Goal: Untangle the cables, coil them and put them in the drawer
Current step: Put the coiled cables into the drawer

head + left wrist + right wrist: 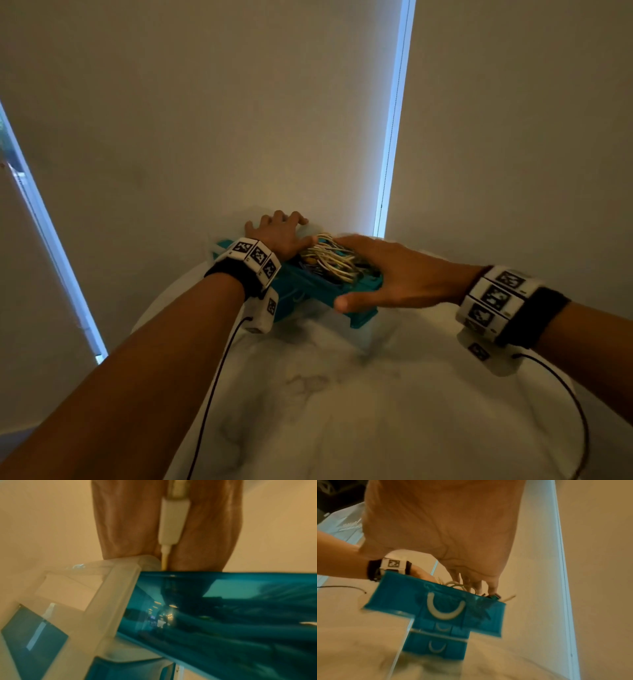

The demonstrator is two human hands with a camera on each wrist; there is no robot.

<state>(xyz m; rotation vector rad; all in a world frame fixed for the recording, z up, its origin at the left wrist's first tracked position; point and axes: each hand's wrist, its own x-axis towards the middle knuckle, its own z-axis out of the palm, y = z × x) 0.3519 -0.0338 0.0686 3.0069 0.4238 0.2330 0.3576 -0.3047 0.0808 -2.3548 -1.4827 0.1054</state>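
A teal drawer (308, 291) stands pulled out of a small translucent cabinet (106, 595) at the far edge of the white marble table (342, 394). A bundle of cream and white cables (329, 257) lies in the drawer and rises above its rim. My right hand (380, 270) lies flat over the cables, its thumb against the drawer's front. My left hand (279, 229) rests with spread fingers on the cabinet top behind the drawer. In the left wrist view a white plug (173, 520) lies against the palm (128, 520). The right wrist view shows the drawer front (402, 595) with its white crescent handle (445, 614).
Two more teal drawers (435, 645) sit shut below the open one. Pale roller blinds with bright gaps (394, 120) stand right behind the table. Black wrist-camera leads (212, 377) trail over the near tabletop.
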